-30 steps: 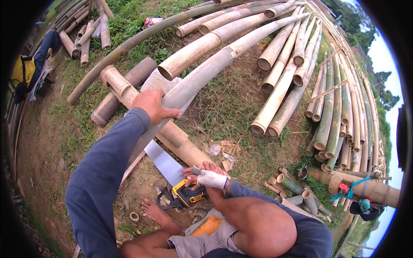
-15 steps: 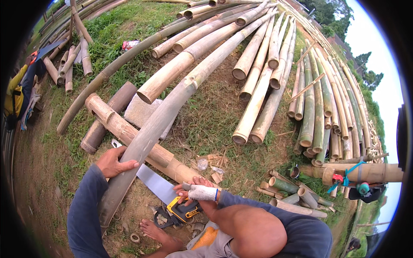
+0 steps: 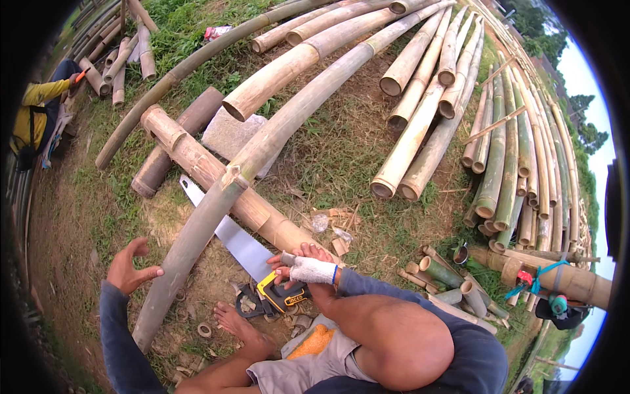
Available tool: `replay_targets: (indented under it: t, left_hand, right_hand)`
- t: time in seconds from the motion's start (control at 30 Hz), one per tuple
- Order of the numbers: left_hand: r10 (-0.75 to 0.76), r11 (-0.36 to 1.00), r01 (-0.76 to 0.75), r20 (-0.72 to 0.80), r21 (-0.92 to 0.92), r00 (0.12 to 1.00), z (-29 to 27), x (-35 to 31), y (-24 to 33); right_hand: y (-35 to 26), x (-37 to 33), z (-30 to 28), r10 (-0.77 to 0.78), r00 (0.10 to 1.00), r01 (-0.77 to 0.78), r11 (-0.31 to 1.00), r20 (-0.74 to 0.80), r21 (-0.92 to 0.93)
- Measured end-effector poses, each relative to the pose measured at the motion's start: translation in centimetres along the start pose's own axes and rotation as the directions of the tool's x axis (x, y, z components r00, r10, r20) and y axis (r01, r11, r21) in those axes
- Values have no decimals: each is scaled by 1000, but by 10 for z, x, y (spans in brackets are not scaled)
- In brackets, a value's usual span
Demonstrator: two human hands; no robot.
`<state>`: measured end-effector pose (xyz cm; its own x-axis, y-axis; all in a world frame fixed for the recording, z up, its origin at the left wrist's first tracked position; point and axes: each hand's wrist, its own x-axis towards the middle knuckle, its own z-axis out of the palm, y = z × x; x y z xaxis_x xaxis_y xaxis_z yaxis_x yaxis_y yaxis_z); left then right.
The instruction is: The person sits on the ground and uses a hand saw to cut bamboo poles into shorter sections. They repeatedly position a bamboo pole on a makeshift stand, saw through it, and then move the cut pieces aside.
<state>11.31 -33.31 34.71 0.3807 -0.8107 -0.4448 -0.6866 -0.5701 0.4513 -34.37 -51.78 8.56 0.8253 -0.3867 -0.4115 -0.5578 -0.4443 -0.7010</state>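
A long grey-green bamboo pole [image 3: 266,148] slants across a thicker bamboo log [image 3: 197,167], its near end reaching down to the left. Just left of that near part, my left hand [image 3: 128,268] is open, thumb and fingers spread, the thumb tip close to or against the pole. A handsaw [image 3: 239,246] with a yellow and black handle lies beneath the pole, its blade tip showing on the far side. My right hand [image 3: 305,270], in a white fingerless glove, rests by the saw handle and my bare foot, its fingers loosely stretched out.
A pale stone block [image 3: 233,134] and a dark bamboo piece [image 3: 177,141] lie beyond the log. Many bamboo poles [image 3: 489,164] are stacked at the right, with short offcuts [image 3: 446,279] nearer. A person in yellow [image 3: 42,98] works at the far left.
The pole has slid toward me, bringing a joint over the log. My left hand has let go of it and moved off to the left. My right hand stays by the saw handle.
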Motion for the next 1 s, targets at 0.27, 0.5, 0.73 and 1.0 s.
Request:
replay_targets:
  t: [0.27,0.5,0.73,1.0]
  left_hand:
    - [161,971,-141,-90,194,983,80,94,108]
    - [130,984,-132,22,118,991,75,83,88]
    - [-99,987,104,-45,123,994,38,-43,-41]
    - [-567,685,590,-195,428,800,29,-168,-204]
  right_hand:
    - [-26,-14,-30,9,975,-132,826,222,548]
    - [-30,-14,-28,-18,971,-198,499,238,843]
    - [-16,0,-30,-52,967,-52,919,250,391]
    - [-42,0,-55,-116,889,-295,596,444,747]
